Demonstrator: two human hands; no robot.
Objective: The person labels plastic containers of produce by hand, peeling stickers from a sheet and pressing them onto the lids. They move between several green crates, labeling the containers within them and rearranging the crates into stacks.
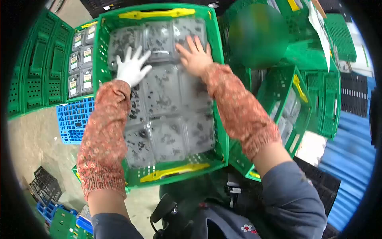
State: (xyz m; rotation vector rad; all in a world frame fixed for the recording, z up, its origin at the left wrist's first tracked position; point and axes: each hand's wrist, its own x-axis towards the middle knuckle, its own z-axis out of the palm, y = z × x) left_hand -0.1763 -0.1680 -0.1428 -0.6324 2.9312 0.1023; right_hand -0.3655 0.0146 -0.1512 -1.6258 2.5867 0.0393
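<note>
A green crate point(223, 131) with yellow handles holds rows of clear plastic boxes point(164, 93) with small dark pieces in them. My left hand point(132, 68), in a white glove, lies with fingers spread on the boxes at the upper left. Bare and also spread, my right hand point(196, 57) rests on the boxes at the upper right. Neither hand is wrapped round anything. Patterned red sleeves cover both my forearms and hide parts of the crate's sides.
At the left stands a green crate of labelled boxes point(86, 56), beside stacked green crates point(43, 63) and a blue crate point(75, 120). To the right, another green crate point(295, 115) holds clear boxes. A black crate point(45, 186) lies at the lower left.
</note>
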